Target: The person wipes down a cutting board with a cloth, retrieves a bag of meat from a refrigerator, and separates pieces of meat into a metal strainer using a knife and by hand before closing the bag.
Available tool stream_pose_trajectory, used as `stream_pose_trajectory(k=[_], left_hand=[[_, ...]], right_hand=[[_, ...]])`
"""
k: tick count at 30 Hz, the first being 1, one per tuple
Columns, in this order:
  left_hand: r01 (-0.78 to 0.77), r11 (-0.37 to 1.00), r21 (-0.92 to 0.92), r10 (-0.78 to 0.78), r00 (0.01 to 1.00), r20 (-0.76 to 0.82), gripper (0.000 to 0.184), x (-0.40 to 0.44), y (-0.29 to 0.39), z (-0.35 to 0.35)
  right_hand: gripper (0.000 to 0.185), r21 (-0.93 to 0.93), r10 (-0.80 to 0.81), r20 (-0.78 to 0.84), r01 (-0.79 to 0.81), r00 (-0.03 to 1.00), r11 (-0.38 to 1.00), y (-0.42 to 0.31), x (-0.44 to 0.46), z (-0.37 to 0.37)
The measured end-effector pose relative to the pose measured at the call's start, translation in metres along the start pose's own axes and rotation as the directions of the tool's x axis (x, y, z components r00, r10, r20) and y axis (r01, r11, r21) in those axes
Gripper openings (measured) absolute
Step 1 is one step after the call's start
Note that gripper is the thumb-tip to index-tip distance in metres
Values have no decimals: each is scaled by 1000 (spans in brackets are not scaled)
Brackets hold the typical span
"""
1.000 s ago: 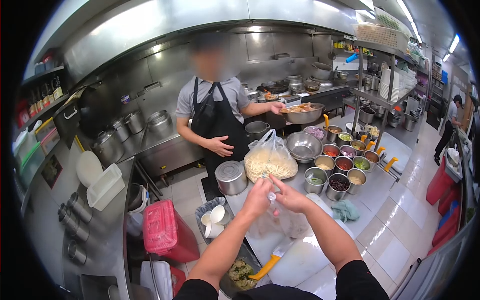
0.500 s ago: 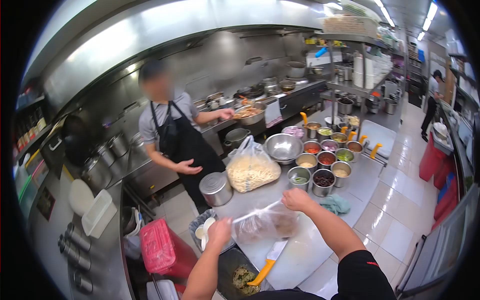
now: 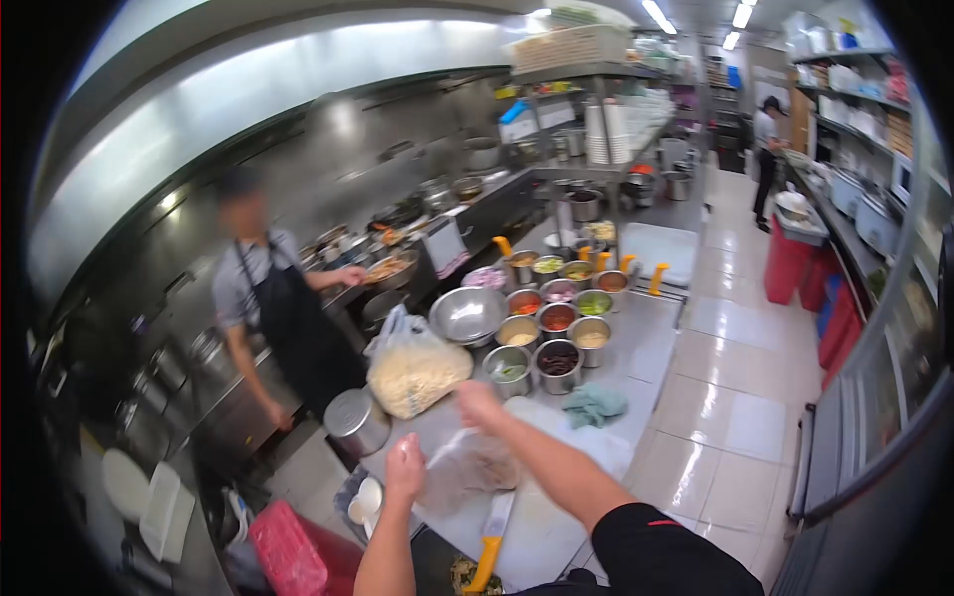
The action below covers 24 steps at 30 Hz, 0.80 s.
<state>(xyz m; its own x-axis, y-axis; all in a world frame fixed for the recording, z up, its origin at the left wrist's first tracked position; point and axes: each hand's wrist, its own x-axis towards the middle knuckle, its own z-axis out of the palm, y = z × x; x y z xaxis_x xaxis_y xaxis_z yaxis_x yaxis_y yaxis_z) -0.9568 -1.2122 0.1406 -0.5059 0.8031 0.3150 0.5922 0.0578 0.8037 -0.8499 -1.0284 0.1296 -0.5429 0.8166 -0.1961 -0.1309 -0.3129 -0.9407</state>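
My left hand (image 3: 404,467) is closed at the left side of a clear plastic bag (image 3: 459,475). My right hand (image 3: 479,405) is closed at the bag's upper edge, a short way off. Brownish contents show through the bag, too blurred to name. The bag rests at the left of a white cutting board (image 3: 552,531). In front of it lies a knife (image 3: 489,546) with a yellow handle, partly over a dark container of chopped green food (image 3: 465,576). Beyond my hands stands another bag (image 3: 417,372), filled with pale strips.
Several metal pots of ingredients surround a steel bowl (image 3: 467,316). A green cloth (image 3: 594,405) lies right of them. A lidded metal pot (image 3: 356,422) stands at the left edge. A co-worker (image 3: 288,308) is across the table; another person (image 3: 765,154) stands far back.
My view has turned right, so the table appears farther left. My hands have come closer together, and the bag's top is less stretched between them. The co-worker's near arm has dropped.
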Motion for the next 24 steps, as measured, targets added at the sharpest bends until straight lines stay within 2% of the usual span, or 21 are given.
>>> stream_pose_trajectory(k=[1, 2, 3, 4, 5, 6, 8, 9, 10, 12, 14, 15, 18, 19, 22, 23, 24], left_hand=[[258, 953, -157, -263, 965, -9, 45, -4, -12, -2], [473, 821, -319, -494, 869, 20, 45, -5, -22, -3], [418, 878, -235, -421, 906, 37, 44, -2, -35, -2], [356, 922, -149, -350, 934, 70, 43, -2, -43, 2], [208, 974, 95, -212, 977, 36, 43, -2, -29, 4], [52, 938, 343, -73, 996, 47, 43, 1, -6, 4], [78, 889, 450, -116, 992, 56, 35, 5, 37, 7], [-23, 975, 222, 2, 996, 93, 32, 8, 11, 21], [-130, 991, -22, 131, 986, 100, 29, 17, -36, 43], [-382, 923, -52, 383, 924, -2, 26, 24, -61, 46], [-582, 721, 376, 647, 759, -65, 23, 29, -36, 32], [-169, 948, 269, 192, 980, -60, 19, 25, 0, 25], [-286, 942, 176, 299, 953, -51, 20, 23, -2, 26], [-281, 940, 196, 290, 957, -21, 22, 23, -3, 24], [-229, 939, 258, 219, 973, 70, 30, 24, -12, 22], [-18, 985, 171, -15, 982, 190, 32, 22, -9, 15], [194, 975, 108, -218, 923, 318, 35, 24, -4, 3]], right_hand=[[21, 26, 43, 5, -43, 999, 999, 11, 4, -20], [19, 100, 19, 10, -20, 1000, 995, 16, -4, -31], [20, -19, 3, 9, -3, 1000, 1000, 27, 4, -36], [18, -113, -105, 10, 105, 994, 988, 23, 7, -31], [18, -205, -207, 18, 206, 978, 957, 23, 7, -26], [17, -286, -306, 31, 302, 951, 909, 23, 4, -17], [17, -387, -496, 363, 612, 789, 690, -12, -31, 16], [19, -387, -539, 516, 743, 665, 546, -29, -56, 29], [19, -350, -546, 619, 820, 565, 452, -42, -80, 38], [23, -233, -525, 785, 942, 328, 240, -66, -107, 50], [26, -249, -745, 559, 930, 365, 269, -64, -80, 41], [28, -264, -822, 420, 918, 385, 295, -56, -67, 28], [36, -344, -587, 687, 903, 428, 256, -22, -52, 2], [27, -437, -395, 719, 813, 572, 384, -15, -44, 3], [15, -664, -340, 640, 719, 689, 205, -3, -25, -9], [13, -685, -397, 612, 709, 684, 165, -7, -32, -15], [13, -707, -463, 583, 698, 667, 115, -16, -40, -22]])
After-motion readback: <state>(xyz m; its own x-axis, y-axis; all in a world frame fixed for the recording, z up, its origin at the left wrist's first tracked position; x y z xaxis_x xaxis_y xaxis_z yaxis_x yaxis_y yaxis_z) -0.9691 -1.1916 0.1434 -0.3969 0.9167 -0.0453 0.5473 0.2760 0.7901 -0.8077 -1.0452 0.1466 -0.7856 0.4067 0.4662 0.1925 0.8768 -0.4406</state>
